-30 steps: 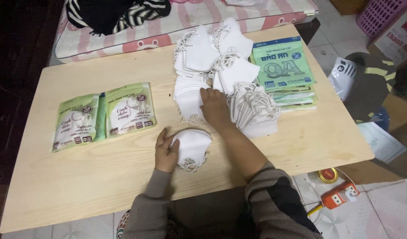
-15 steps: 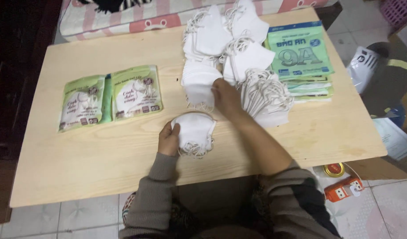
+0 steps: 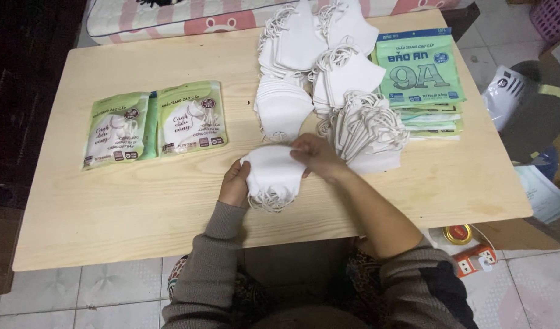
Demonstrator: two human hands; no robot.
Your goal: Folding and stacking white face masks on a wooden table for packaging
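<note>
Wooden table [image 3: 109, 231], green packets [image 3: 153, 124] left, hands holding white masks [image 3: 274, 173]

Single head-worn view, steeply down and fairly close over the wooden table [image 3: 140, 201].

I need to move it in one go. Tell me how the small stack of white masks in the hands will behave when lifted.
The small stack of white masks is probably light and floppy: thin fabric, loose ear loops dangling below. Unbound layers may slide apart, so both the left hand and right hand steady it.

Two pale green packets [image 3: 153, 124] lying flat, stack of green-blue printed bags [image 3: 421, 76], wooden table [image 3: 127, 201], tiled floor [image 3: 109, 286]
</note>
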